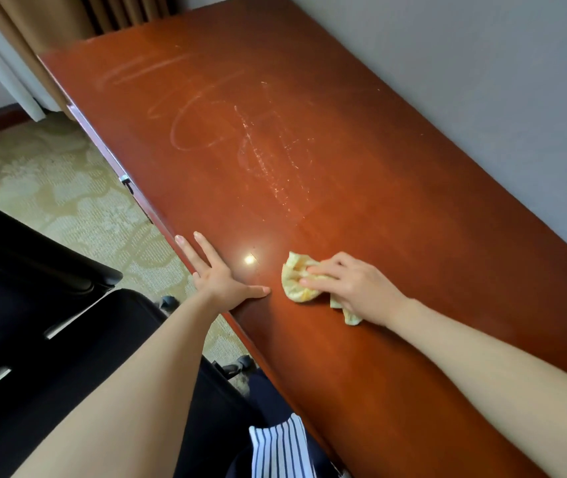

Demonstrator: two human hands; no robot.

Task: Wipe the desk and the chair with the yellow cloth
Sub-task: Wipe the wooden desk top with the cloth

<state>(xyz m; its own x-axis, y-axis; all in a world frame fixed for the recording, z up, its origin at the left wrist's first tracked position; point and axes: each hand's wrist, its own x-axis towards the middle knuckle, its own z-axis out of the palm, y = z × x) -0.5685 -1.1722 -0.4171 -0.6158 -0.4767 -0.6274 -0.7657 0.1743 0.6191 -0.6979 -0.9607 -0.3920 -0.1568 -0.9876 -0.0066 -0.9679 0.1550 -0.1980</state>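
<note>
A long reddish-brown wooden desk (361, 167) runs from lower right to upper left, with pale smear marks and scratches on its far half. My right hand (351, 288) holds a crumpled yellow cloth (295, 281) down on the desk near its front edge, fingers curled over it. My left hand (216, 274) rests flat on the desk's front edge, fingers spread, a short way left of the cloth. A black chair (33, 322) stands at the lower left beside the desk.
A grey wall (482, 63) borders the desk's far side. Patterned beige carpet (51, 188) covers the floor to the left. Brown curtains (68, 15) hang at the upper left. A metal drawer handle (125, 179) juts from the desk's front.
</note>
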